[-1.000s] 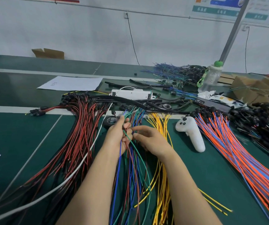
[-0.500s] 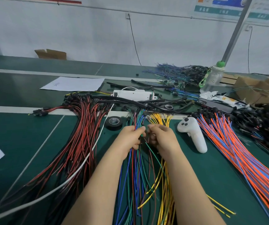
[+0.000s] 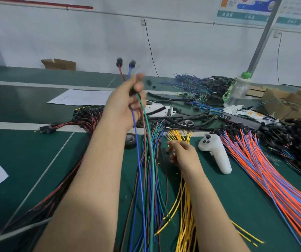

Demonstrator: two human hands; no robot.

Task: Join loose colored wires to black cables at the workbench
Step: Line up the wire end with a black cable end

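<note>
My left hand [image 3: 128, 101] is raised above the bench and grips several colored wires [image 3: 142, 160]: blue, green and red-brown. Their black connector ends [image 3: 126, 63] stick up above my fist. The wires hang down to the mixed bundle of blue, green and brown wires [image 3: 157, 135] on the green mat. My right hand [image 3: 182, 155] is low on the mat at the yellow wires [image 3: 180, 137], fingers curled at their ends; whether it pinches one is blurred. Black cables [image 3: 186, 122] lie across the bench behind the bundles.
Red-and-black wires [image 3: 84, 120] fan out on the left, orange-and-blue wires [image 3: 258, 166] on the right. A white controller [image 3: 217, 153], black tape roll [image 3: 130, 140], white power strip [image 3: 157, 110], water bottle [image 3: 238, 90], paper sheet [image 3: 80, 97] and cardboard boxes [image 3: 284, 104] are nearby.
My left hand has lifted up and away from the bench, pulling several wires out of the mixed bundle. My right hand let go and dropped toward the yellow wires.
</note>
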